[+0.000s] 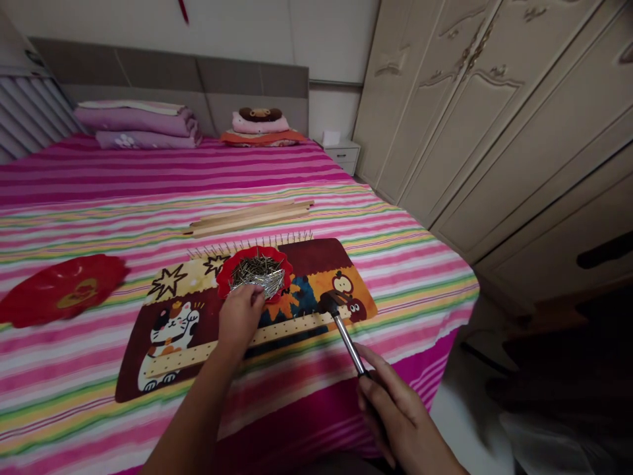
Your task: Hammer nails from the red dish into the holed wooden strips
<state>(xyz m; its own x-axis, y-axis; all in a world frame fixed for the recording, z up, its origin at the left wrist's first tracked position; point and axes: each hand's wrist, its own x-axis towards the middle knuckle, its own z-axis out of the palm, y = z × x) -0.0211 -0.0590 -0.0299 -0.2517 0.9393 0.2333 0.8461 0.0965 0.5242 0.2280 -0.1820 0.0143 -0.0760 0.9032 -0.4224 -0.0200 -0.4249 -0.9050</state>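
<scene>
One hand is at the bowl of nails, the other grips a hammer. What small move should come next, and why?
Probably lift a nail out with the left hand: its fingers are at the nails in the red bowl, the right hand holds the hammer, and the wooden strip shows dark spots that may take nails.

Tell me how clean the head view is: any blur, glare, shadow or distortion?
Head view: red, gold-marked plastic piece smeared at its right edge; head view: silver-shafted, black-handled hammer glints along its shaft; head view: cream panelled wardrobe leans, likely lens distortion; head view: lower-right area very dark, little readable.
</scene>
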